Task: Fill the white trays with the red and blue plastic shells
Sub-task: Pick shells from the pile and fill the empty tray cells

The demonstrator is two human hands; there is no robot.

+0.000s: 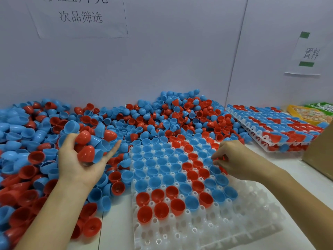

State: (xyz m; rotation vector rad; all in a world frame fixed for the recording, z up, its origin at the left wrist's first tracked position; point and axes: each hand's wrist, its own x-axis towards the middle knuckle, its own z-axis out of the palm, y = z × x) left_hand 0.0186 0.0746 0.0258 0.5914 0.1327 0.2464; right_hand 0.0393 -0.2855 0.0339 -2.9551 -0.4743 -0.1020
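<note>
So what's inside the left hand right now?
The left hand, palm up, cradles a small clutch of shells: two red shells and blue shells beside them. Whether more shells lie beneath those, against the palm, is covered.

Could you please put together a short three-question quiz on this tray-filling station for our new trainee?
1. True or false: the near white tray is completely full.
2. What does the left hand hold?
A. one blue shell
B. a bunch of red and blue shells
C. nothing
3. Where does the stack of filled trays lie, relative to the near tray?

Key:
1. False; its near rows are empty.
2. B.
3. Far right, past the right hand.
</note>
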